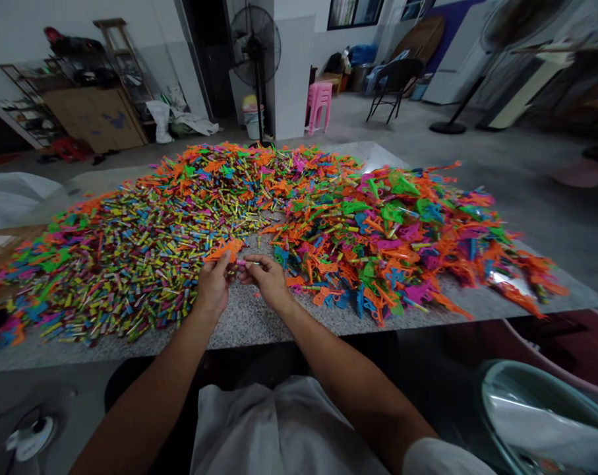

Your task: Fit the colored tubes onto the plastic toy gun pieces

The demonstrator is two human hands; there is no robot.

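Left hand: The left hand (212, 285) is almost closed, with its thumb and fingers holding an orange piece (226, 250) of flat plastic.
Right hand: The right hand (269, 276) is bent in, and its fingertips pinch a small pink stick (242, 262).
Orange piece and pink stick: They are close together between the hands, over the worktop (252, 323). It is too small to tell if they touch.
Pile of little sticks: On the left is a big pile of little sticks (155, 244), yellow, blue, pink and more. Orange, green and pink shapes lie along its far and left edges.
Pile of plastic shapes: On the right is a messy pile of plastic shapes (397, 224), orange, green, blue and purple, with some sticks mixed in.
Tubs: Low on the right, beside the worktop, are a green tub (540, 367) with clear plastic in it and a dark pink tub (590, 343).
Back of the room: A black fan (256, 49) stands past the piles. Pink stools (319, 102) are stacked to its right, then a black chair (397, 76). A big brown cardboard sheet (93, 119) leans on the left.
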